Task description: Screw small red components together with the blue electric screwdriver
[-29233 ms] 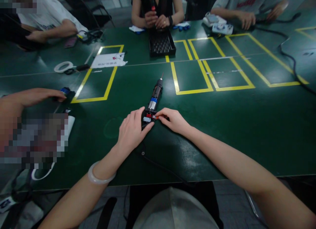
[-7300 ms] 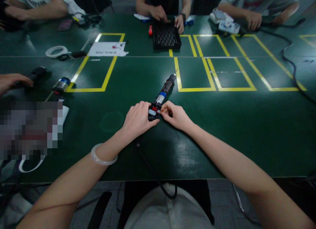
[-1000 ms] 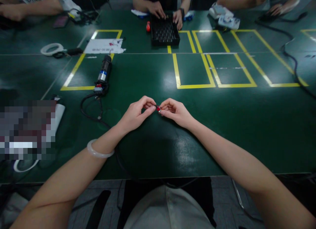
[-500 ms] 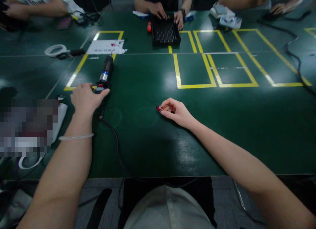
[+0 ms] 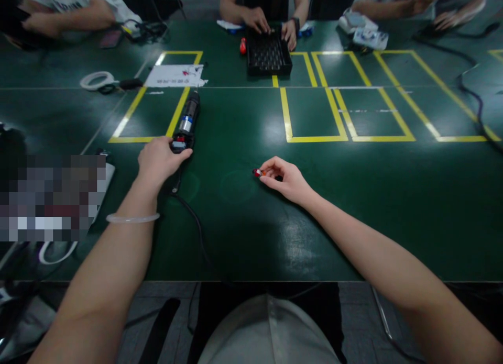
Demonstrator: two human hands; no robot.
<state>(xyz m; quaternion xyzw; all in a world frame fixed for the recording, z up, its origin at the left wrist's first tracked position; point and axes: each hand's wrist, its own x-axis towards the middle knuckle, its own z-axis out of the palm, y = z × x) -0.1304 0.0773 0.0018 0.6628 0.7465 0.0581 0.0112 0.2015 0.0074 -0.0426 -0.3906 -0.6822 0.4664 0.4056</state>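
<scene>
My left hand (image 5: 161, 158) is closed round the near end of a black electric screwdriver (image 5: 186, 122) with a silver and blue band, lying on the green table (image 5: 243, 217) at the left. Its black cable (image 5: 192, 220) runs back toward me over the table edge. My right hand (image 5: 286, 178) rests near the table's middle and pinches a small red part (image 5: 257, 172) between thumb and fingertips. A pale bangle (image 5: 132, 218) sits on my left wrist.
Yellow tape rectangles (image 5: 314, 107) mark the table. A black tray (image 5: 269, 56) lies at the far side under another person's hands (image 5: 271, 26). A white paper (image 5: 175, 76), a white ring (image 5: 94, 80) and more people's arms are at the far left and right.
My left hand left the small red part, reached left to the screwdriver and has drawn it slightly toward the middle. My right hand stays put, holding the red part.
</scene>
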